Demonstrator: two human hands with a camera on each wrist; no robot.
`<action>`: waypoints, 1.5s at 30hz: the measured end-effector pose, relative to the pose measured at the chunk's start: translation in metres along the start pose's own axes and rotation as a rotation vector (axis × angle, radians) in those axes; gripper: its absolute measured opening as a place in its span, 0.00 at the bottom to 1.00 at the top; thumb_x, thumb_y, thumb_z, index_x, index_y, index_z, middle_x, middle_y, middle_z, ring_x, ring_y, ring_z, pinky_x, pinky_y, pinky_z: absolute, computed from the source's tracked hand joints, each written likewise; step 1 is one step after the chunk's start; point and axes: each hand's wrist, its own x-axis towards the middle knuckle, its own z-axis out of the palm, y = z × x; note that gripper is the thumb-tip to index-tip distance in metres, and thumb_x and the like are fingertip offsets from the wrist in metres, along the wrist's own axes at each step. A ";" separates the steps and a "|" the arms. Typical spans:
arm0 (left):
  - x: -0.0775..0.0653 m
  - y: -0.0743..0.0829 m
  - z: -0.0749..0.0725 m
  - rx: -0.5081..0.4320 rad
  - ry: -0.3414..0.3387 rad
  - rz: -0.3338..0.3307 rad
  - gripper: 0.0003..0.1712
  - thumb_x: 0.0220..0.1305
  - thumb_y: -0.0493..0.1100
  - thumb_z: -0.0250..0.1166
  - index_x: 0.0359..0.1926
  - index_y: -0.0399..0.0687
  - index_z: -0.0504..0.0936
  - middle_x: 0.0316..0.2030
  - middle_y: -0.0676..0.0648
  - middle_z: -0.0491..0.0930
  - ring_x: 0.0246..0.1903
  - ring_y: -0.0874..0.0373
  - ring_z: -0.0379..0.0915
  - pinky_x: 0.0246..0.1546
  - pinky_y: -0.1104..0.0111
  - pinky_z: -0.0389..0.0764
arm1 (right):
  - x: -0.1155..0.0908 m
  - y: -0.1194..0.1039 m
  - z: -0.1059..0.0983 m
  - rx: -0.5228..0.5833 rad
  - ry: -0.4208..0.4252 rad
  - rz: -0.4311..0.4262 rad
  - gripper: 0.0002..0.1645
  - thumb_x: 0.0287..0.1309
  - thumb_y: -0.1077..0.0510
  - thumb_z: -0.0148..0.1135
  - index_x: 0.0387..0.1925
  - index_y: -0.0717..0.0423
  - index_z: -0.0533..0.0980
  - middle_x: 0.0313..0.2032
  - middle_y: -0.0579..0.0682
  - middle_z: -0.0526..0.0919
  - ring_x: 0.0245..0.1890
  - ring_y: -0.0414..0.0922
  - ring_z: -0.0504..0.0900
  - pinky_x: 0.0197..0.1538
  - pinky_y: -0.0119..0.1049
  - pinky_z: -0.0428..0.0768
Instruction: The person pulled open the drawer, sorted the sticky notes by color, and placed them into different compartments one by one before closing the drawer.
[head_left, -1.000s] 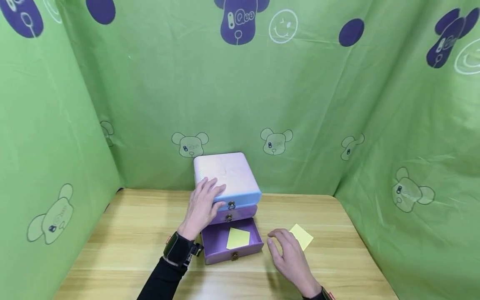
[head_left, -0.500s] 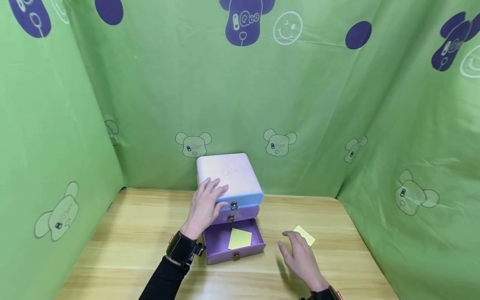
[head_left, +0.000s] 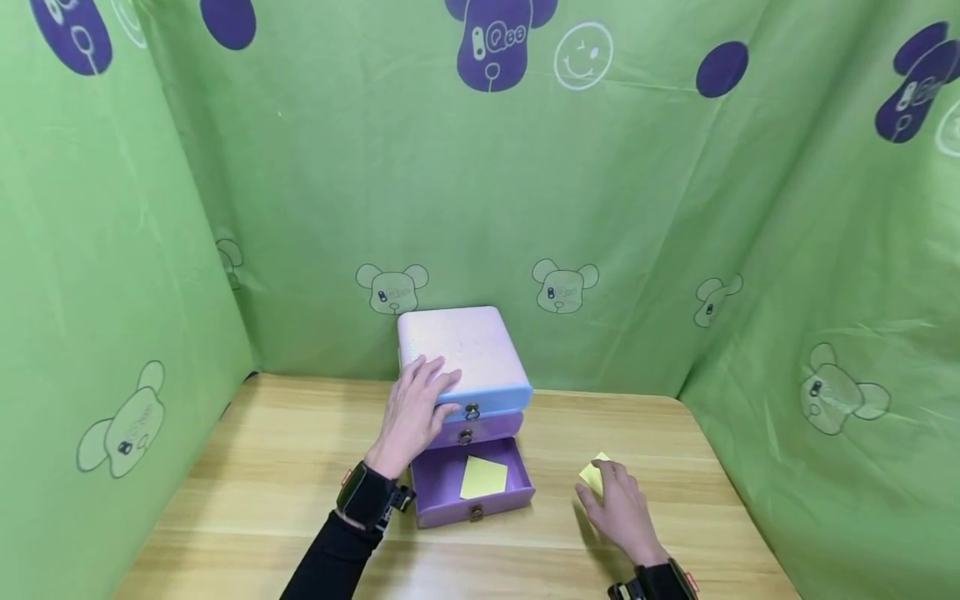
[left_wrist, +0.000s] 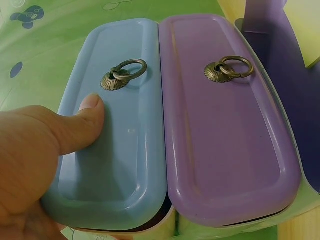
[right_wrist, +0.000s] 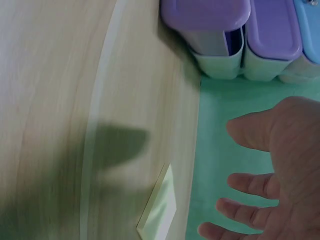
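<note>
A small chest of drawers [head_left: 461, 337] with a pale pink top stands at the back of the table. My left hand [head_left: 408, 421] rests on its left front corner, fingers on the top. In the left wrist view, the thumb presses the blue top drawer [left_wrist: 122, 165], below its ring pull. Under that is a closed purple drawer [left_wrist: 225, 135]. The purple bottom drawer [head_left: 506, 502] is pulled out, with a yellow sticky note [head_left: 483, 477] inside. My right hand [head_left: 622, 512] hovers by a yellow sticky note pad [right_wrist: 159, 210], thumb and fingers spread apart, holding nothing.
The wooden table [head_left: 300, 500] is enclosed at the back and sides by green curtains [head_left: 450, 192] printed with bear figures. Each wrist wears a dark strapped device, such as the left one [head_left: 366, 497].
My right hand has moved right, away from the open drawer and over the sticky note pad. My left hand keeps its place on the chest. The head view has shifted slightly.
</note>
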 end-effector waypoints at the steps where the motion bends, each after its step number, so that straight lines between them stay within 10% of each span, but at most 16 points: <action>1: 0.000 0.000 0.000 -0.002 0.000 0.000 0.29 0.61 0.50 0.69 0.63 0.53 0.79 0.70 0.38 0.71 0.72 0.35 0.61 0.68 0.34 0.68 | 0.001 0.002 0.000 -0.001 -0.012 0.014 0.33 0.64 0.52 0.67 0.62 0.69 0.71 0.61 0.76 0.73 0.57 0.73 0.75 0.53 0.72 0.75; 28: 0.002 -0.001 0.000 -0.002 -0.012 -0.003 0.30 0.61 0.53 0.69 0.64 0.55 0.78 0.70 0.40 0.72 0.72 0.37 0.61 0.68 0.36 0.68 | 0.025 0.041 0.002 -0.036 -0.203 0.150 0.48 0.62 0.44 0.67 0.68 0.75 0.62 0.63 0.80 0.68 0.51 0.68 0.77 0.38 0.48 0.79; 45: 0.000 -0.002 0.000 -0.005 0.002 -0.001 0.29 0.61 0.52 0.69 0.63 0.54 0.79 0.69 0.40 0.72 0.71 0.37 0.62 0.67 0.35 0.70 | 0.033 0.056 0.009 -0.079 -0.186 0.091 0.43 0.51 0.51 0.76 0.60 0.73 0.70 0.42 0.66 0.82 0.38 0.57 0.79 0.32 0.41 0.75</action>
